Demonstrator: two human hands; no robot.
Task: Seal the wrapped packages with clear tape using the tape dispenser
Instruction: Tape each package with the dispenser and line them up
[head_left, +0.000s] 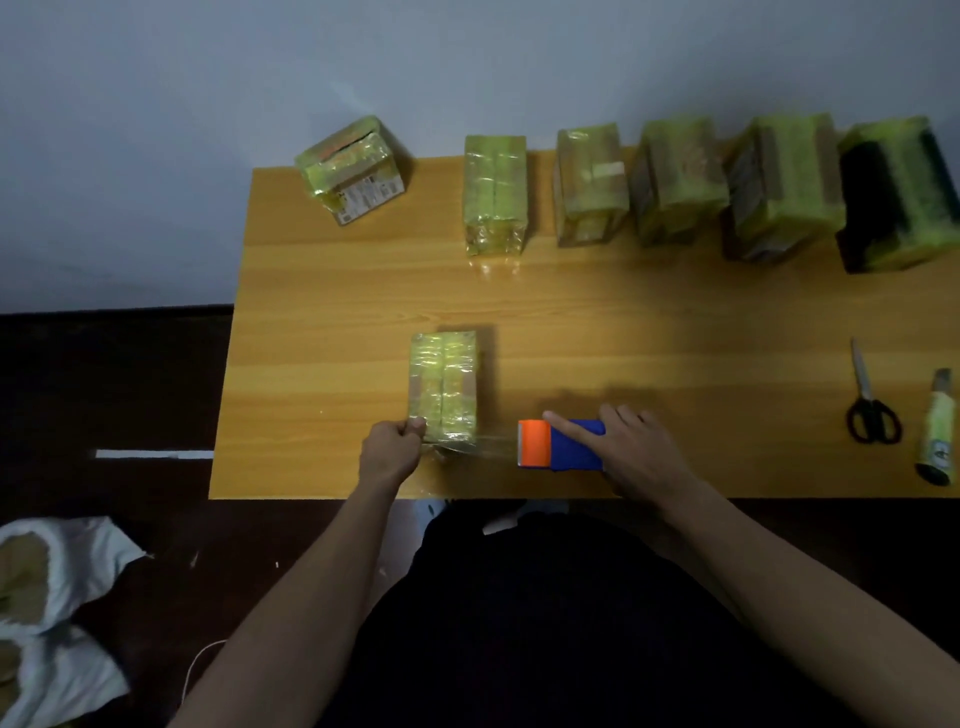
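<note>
Head view: seven wrapped packages (444, 387); left hand (390, 451) pinches tape, right hand (636, 451) grips one dispenser (561, 445).

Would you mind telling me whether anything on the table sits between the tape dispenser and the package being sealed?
Nothing visible does. The tape dispenser, held by the right hand, sits just right of the package, whose near corner the left hand grips. Only a stretch of clear tape spans the bare wooden table between them.

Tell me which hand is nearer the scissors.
Right. The right hand grips the tape dispenser mid-table, well short of the scissors; the left hand holds the near package, farther off.
</note>
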